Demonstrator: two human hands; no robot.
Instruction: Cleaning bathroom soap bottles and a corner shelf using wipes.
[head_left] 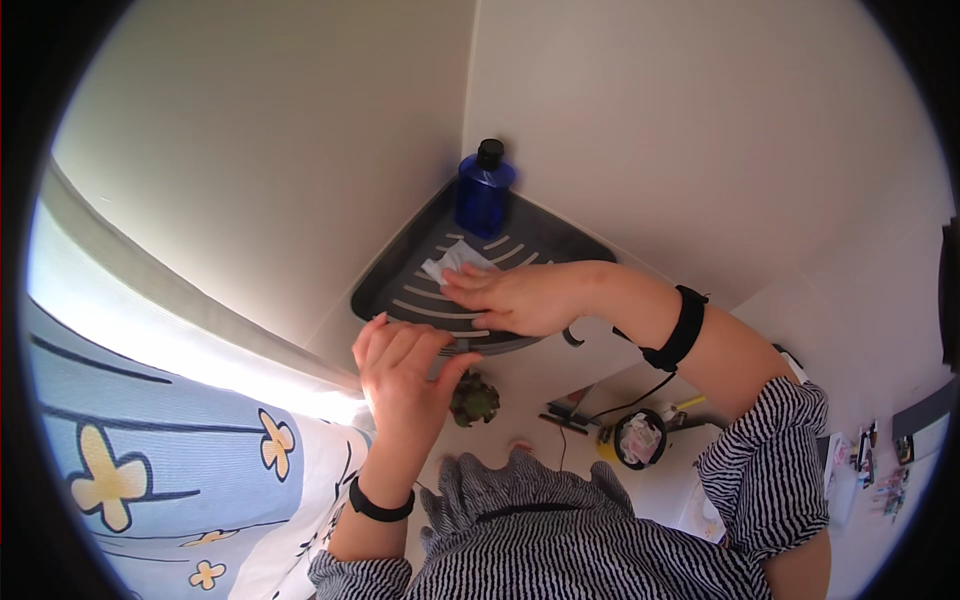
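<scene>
Striped top (600, 550) up close, right hand (525, 298) pressing a white cloth (456, 261) onto the dark corner shelf (572, 241)!
Right fingers (463, 284) lie outstretched over it, apparently flattening it against the slots; left hand (408, 372) curls at the shelf's near-left edge, perhaps bracing, whether gripping I cannot tell; blue bottle (485, 197) stands far back, the walls (640, 120) likely sheltering it.

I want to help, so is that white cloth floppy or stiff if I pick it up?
The white cloth is probably floppy, since it looks creased under the right hand. It seems small and thin, so likely light. Pushed, it might bunch on the slotted grey shelf.
</scene>
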